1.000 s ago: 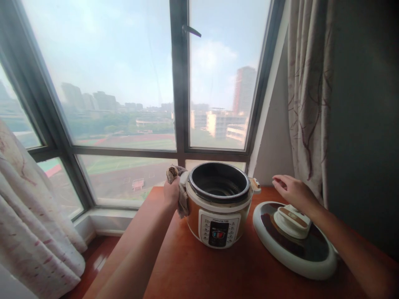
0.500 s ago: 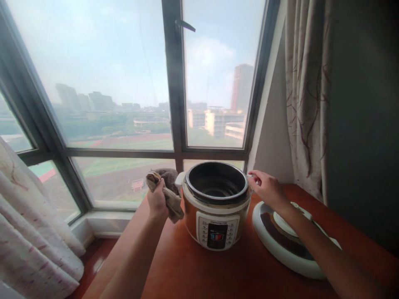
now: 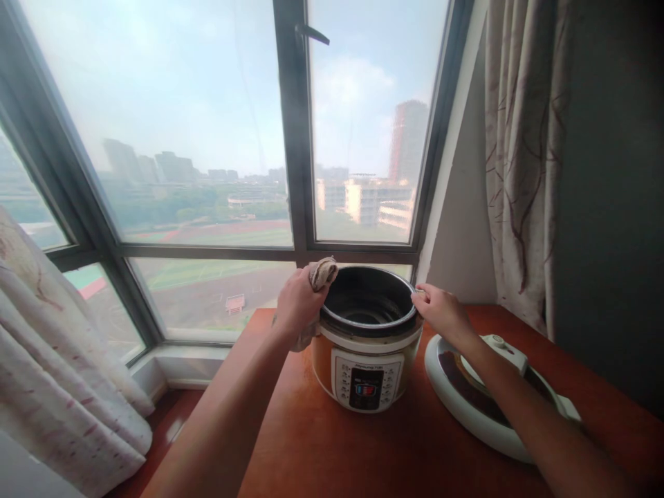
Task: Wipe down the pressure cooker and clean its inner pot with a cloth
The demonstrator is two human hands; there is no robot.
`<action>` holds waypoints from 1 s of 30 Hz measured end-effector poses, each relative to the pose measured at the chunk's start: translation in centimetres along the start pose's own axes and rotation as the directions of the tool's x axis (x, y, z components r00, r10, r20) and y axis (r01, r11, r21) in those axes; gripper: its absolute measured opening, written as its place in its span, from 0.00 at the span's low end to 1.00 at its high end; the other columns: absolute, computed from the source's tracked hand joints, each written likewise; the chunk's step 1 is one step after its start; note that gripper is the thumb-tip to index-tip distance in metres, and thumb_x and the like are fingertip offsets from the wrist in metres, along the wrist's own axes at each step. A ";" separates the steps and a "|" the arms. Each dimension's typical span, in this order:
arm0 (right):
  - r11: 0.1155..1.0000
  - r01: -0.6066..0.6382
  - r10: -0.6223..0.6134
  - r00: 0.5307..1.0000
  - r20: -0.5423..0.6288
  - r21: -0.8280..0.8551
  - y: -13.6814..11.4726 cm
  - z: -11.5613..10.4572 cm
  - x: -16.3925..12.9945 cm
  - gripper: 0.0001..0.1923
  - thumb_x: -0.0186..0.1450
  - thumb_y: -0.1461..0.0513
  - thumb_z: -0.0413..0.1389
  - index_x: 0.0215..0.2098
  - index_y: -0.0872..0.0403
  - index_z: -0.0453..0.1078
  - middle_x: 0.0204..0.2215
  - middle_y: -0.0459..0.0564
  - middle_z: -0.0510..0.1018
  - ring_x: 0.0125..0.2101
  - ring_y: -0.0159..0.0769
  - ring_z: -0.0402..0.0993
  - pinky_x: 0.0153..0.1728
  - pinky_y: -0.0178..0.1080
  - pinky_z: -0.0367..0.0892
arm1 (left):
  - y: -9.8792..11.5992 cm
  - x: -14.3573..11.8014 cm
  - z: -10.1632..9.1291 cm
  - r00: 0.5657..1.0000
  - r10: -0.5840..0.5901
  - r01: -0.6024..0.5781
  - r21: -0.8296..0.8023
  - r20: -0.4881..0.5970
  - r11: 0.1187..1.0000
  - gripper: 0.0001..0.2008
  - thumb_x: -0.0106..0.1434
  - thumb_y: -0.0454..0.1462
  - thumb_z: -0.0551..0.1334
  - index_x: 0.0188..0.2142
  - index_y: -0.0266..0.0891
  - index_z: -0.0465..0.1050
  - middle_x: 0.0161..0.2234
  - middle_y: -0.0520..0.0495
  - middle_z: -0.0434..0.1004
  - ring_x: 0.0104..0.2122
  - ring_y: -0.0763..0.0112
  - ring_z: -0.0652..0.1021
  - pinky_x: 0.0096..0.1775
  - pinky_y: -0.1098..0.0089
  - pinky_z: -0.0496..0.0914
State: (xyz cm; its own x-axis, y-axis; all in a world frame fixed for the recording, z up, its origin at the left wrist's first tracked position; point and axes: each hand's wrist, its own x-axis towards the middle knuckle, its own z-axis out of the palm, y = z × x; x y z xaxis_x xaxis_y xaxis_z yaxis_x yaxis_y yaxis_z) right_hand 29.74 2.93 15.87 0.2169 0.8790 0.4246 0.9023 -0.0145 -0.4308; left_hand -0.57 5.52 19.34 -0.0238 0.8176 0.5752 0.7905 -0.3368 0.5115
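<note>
- Cooker [image 3: 367,346] first, since everything else sits around it: an orange and white electric pressure cooker standing upright on the reddish wooden counter [image 3: 332,449], lid off, dark inner pot open to the top, control panel facing me.
- My left hand [image 3: 297,301] is at the cooker's left rim, clenched around a crumpled grey-brown cloth [image 3: 322,273]. The cloth bunches out above my fist and is pressed right against the rim; a bit of it also hangs down below my hand along the cooker's left side.
- My right hand [image 3: 440,311] is at the cooker's right rim, fingers curled onto the edge there. Looks like a light pinch on the rim or the little side tab, but I honestly can't tell which of the two it has hold of.
- The lid [image 3: 467,401] lies flat on the counter just to the right of the cooker, white ring with a dark centre and a white handle knob. My right forearm crosses over it, so part of it is hidden.
- Behind the cooker is a big dark-framed window [image 3: 298,152] with a hazy city and a sports field outside.
- Further right of the cooker, past the lid, a patterned curtain [image 3: 523,159] hangs by the wall. Another curtain [image 3: 57,366] hangs well off to the cooker's left, near the floor.
</note>
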 end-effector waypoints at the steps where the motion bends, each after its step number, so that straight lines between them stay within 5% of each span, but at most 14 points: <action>1: 1.000 -0.006 0.006 1.000 -0.008 -0.008 -0.1 0.1 -0.1 0.19 0.66 0.56 0.52 0.51 0.53 0.76 0.35 0.55 0.84 0.37 0.46 0.78 0.34 0.39 0.63 | 0.0 0.0 0.2 1.000 0.013 -0.013 0.024 0.007 1.000 0.15 0.59 0.44 0.65 0.45 0.44 0.77 0.40 0.43 0.79 0.40 0.55 0.77 0.40 0.65 0.66; 7: 1.000 -0.008 0.008 1.000 0.007 0.012 -0.7 0.3 0.7 0.21 0.62 0.53 0.57 0.50 0.52 0.77 0.33 0.54 0.82 0.35 0.46 0.76 0.33 0.39 0.62 | -1.1 0.0 0.1 0.999 -0.022 0.028 -0.138 0.043 0.990 0.20 0.51 0.37 0.67 0.46 0.43 0.77 0.39 0.47 0.80 0.40 0.56 0.77 0.41 0.64 0.68; 20: 0.979 -0.052 0.053 0.999 0.003 0.198 -0.2 1.2 2.1 0.20 0.56 0.60 0.56 0.46 0.49 0.78 0.21 0.42 0.74 0.24 0.33 0.67 0.26 0.34 0.57 | -2.1 0.7 2.6 0.997 -0.037 0.035 -0.025 -0.072 0.999 0.19 0.53 0.36 0.63 0.46 0.44 0.74 0.40 0.47 0.79 0.41 0.57 0.78 0.42 0.64 0.68; 30: 0.956 -0.084 0.069 0.996 0.061 0.283 0.7 3.1 7.1 0.19 0.55 0.62 0.57 0.45 0.50 0.79 0.19 0.40 0.71 0.23 0.31 0.65 0.26 0.33 0.56 | -1.8 3.8 5.1 0.993 -0.101 0.106 0.071 -0.062 0.992 0.14 0.54 0.38 0.63 0.42 0.42 0.72 0.40 0.42 0.77 0.41 0.53 0.78 0.37 0.63 0.67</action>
State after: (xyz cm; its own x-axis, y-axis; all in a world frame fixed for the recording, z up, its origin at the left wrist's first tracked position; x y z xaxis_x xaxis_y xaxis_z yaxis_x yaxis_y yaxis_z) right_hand 30.77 10.65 16.07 0.2553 0.9035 0.3443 0.7387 0.0475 -0.6724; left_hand 1.02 11.62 17.38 -0.1415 0.8172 0.5586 0.8251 -0.2145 0.5228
